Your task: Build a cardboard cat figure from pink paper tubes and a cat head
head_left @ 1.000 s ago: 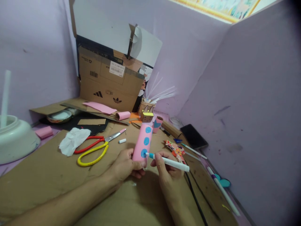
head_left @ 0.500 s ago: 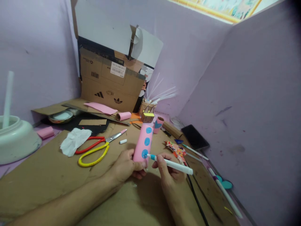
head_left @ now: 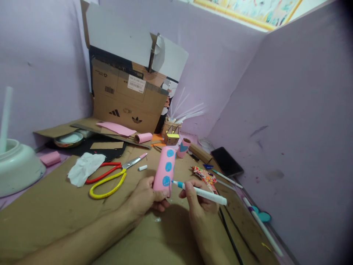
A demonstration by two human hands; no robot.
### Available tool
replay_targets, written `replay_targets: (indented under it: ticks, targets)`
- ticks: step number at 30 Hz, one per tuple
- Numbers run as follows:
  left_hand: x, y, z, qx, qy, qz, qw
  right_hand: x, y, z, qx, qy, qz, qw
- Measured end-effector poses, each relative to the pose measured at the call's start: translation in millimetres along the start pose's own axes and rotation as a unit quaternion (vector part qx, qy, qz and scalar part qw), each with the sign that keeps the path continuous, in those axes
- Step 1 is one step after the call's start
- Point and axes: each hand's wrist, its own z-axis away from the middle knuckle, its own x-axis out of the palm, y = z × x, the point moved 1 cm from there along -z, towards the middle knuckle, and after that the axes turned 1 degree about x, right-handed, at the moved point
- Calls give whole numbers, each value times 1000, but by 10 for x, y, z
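My left hand (head_left: 146, 197) grips the lower end of a pink paper-covered tube (head_left: 161, 173), which is tilted up and away from me. Three blue dots run in a row along its front, and more blue shows at its right edge. Between the fingers of my right hand (head_left: 200, 200) is a white felt-tip marker (head_left: 209, 195) with a blue collar. Its tip is at the tube's right edge, beside the lowest dot; whether it touches I cannot tell. A white marker cap (head_left: 142, 168) lies left of the tube.
Scissors (head_left: 122, 171) with red and yellow handles lie left, by a crumpled tissue (head_left: 86, 168). Behind the tube stand a small cardboard figure (head_left: 171, 138) and a pink tube with a blue heart (head_left: 183, 148). A phone (head_left: 226, 161) lies right; a white pot (head_left: 19, 167) stands far left.
The marker tip has left the lowest dot and is now at the tube's right edge. The lowest dot looks more filled in. The tube has shifted slightly left in view.
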Motion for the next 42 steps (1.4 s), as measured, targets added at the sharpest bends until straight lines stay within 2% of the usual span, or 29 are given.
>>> replay_targets:
  ticks: [7, 15, 22, 26, 35, 42]
  targets:
    - [-5, -12, -5, -1, -4, 4, 1000, 30, 44, 15, -3, -37, -16, 999]
    - [6, 14, 4, 6, -7, 2, 1000, 89, 69, 56, 26, -36, -38, 998]
    - [11, 27, 21, 2, -10, 3, 1000, 52, 41, 52, -9, -33, -33, 999]
    - [4, 18, 6, 0, -5, 3, 1000, 8, 5, 17, -9, -10, -9, 1000]
    - [8, 22, 18, 3, -11, 4, 1000, 36, 20, 27, -4, -42, -4, 999]
    - [13, 17, 14, 3, -12, 4, 1000, 19, 6, 18, -8, -26, 1, 1000]
